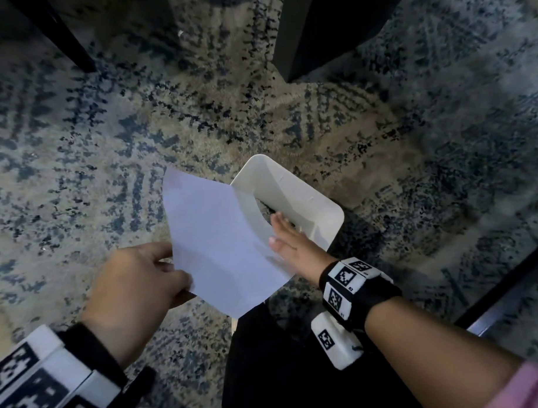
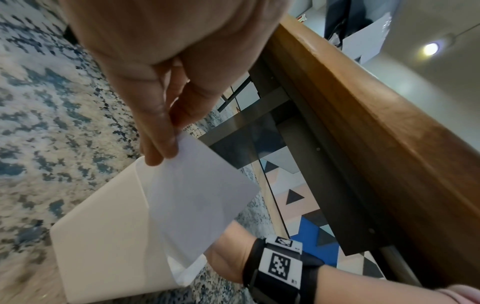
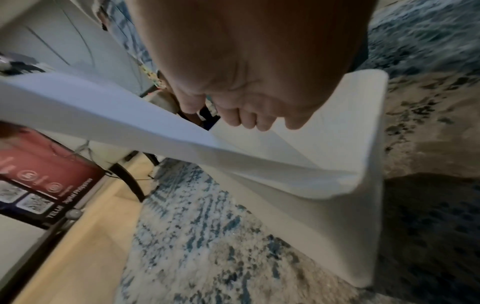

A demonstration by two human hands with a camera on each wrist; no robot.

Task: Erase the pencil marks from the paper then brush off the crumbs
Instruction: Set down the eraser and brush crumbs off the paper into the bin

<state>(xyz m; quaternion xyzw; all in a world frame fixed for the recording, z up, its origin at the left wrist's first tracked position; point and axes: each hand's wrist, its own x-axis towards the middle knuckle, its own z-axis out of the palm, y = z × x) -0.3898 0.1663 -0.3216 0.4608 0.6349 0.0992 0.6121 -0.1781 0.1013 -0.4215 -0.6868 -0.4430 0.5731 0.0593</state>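
Note:
A white sheet of paper (image 1: 220, 236) hangs tilted over the opening of a white bin (image 1: 322, 202) that stands on the carpet. My left hand (image 1: 177, 265) pinches the sheet's left edge between thumb and fingers (image 2: 166, 148). My right hand (image 1: 279, 234) lies with straight fingers against the paper's right edge, above the bin's mouth. In the right wrist view the paper (image 3: 155, 127) curves down into the bin (image 3: 369, 164) below my right hand (image 3: 246, 117). No pencil marks or crumbs can be made out on the sheet.
A blue and beige patterned carpet (image 1: 137, 132) covers the floor. Dark table legs (image 1: 304, 34) rise behind the bin. A wooden table edge (image 2: 363, 107) runs beside my left hand. My dark-trousered leg (image 1: 282, 371) is close to the bin. A red sign (image 3: 39, 174) stands at the left.

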